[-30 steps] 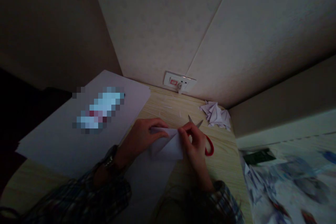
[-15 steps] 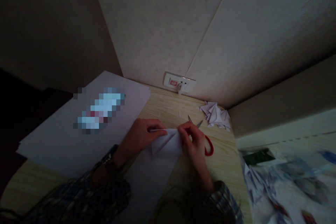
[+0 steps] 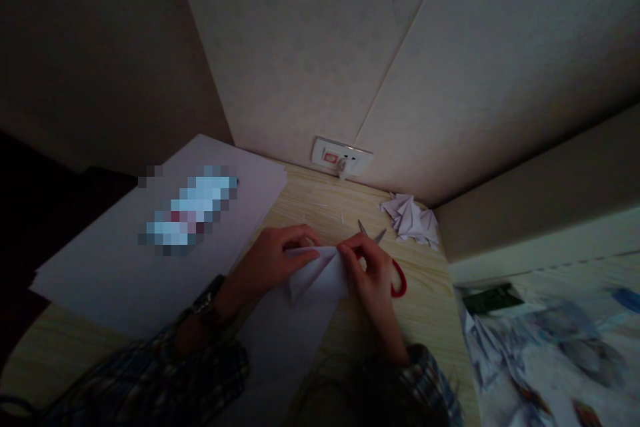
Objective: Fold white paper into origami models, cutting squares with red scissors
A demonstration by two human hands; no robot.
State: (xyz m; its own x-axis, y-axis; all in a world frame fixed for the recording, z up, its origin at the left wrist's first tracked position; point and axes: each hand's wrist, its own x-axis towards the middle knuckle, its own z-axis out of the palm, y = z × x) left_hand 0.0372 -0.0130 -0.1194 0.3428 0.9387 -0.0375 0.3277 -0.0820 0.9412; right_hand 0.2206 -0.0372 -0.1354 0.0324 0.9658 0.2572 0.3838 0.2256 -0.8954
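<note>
One folded white paper [image 3: 320,275] is held by two hands above the near half of the surface [image 3: 430,293], toward its middle. Its upper edge is pinched at two places: between thumb and fingers of the left hand [image 3: 273,255] on one side, and between those of the right hand [image 3: 373,273] at the other end. One diagonal crease is seen on it. Below it, one plain white sheet [image 3: 285,353] is spread toward the near edge. One pair of scissors [image 3: 401,280], blades parted, is partly covered by the right hand; one red handle loop is plainly shown. In the far right corner, several folded paper pieces [image 3: 411,219] are heaped, too overlapped to be counted. The far left part is covered by one stack of paper [image 3: 120,267], on which one blurred bright object [image 3: 203,200] is seen.
</note>
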